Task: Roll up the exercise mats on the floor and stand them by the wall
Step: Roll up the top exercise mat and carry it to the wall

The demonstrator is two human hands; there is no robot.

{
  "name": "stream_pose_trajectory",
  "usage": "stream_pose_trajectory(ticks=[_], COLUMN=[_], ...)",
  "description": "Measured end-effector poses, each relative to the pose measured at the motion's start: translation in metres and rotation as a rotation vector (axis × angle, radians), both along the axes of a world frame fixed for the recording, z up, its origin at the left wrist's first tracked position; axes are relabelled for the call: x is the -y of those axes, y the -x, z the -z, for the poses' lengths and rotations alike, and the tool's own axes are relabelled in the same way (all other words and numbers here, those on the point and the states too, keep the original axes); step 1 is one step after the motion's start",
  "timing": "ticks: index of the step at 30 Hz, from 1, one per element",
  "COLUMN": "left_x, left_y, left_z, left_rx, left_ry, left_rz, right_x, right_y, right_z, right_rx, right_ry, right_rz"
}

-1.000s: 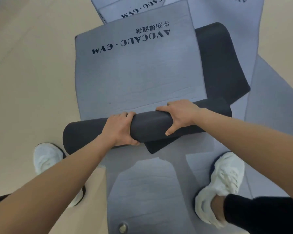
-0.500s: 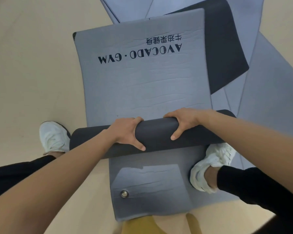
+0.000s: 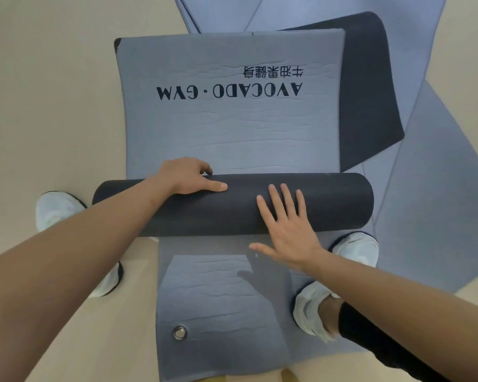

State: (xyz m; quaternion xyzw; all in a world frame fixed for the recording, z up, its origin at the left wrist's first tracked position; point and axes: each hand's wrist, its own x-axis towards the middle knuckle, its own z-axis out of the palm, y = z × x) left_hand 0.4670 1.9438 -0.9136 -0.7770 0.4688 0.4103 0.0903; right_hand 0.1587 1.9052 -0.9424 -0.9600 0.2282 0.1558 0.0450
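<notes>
A grey mat printed "AVOCADO · GYM" (image 3: 232,133) lies flat ahead of me, and its near end is wound into a dark roll (image 3: 329,205) lying crosswise between my feet. My left hand (image 3: 185,176) sits on top of the roll's left half, fingers curled over its far side and thumb stretched along it. My right hand (image 3: 287,230) lies flat against the near side of the roll, fingers straight and spread, holding nothing.
Another grey mat (image 3: 218,299) with a metal eyelet (image 3: 180,332) lies under the roll. A mat folded dark side up (image 3: 370,92) and more grey mats (image 3: 439,188) overlap at the right and back. My white shoes (image 3: 55,208) (image 3: 356,246) flank the roll. Beige floor (image 3: 53,106) spreads left.
The roll has moved away from me, taking up more of the mat. My right hand let go of it and now lies flat; my left hand shifted to the roll's top.
</notes>
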Motion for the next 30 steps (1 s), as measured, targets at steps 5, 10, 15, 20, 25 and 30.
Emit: stream_pose_trajectory(ticks=[5, 10, 15, 20, 25, 30], left_x=[-0.014, -0.053, -0.069, -0.051, -0.015, 0.028], left_y=[0.015, 0.041, 0.057, 0.04, 0.009, -0.028], left_z=[0.001, 0.012, 0.023, 0.034, 0.033, 0.028], left_rx=[0.165, 0.319, 0.411, 0.457, 0.44, 0.358], left_ry=[0.277, 0.678, 0.754, 0.521, 0.519, 0.516], left_rz=[0.017, 0.056, 0.162, 0.255, 0.248, 0.255], right_x=[0.025, 0.061, 0.116, 0.159, 0.163, 0.151], right_y=[-0.016, -0.044, -0.081, -0.115, -0.12, -0.091], right_z=[0.008, 0.004, -0.009, -0.02, -0.024, -0.014], right_rx=[-0.036, 0.052, 0.053, -0.067, 0.213, 0.245], right_ry=[0.003, 0.024, -0.077, -0.258, 0.092, 0.197], right_rz=[0.012, 0.018, 0.023, 0.087, 0.231, 0.075])
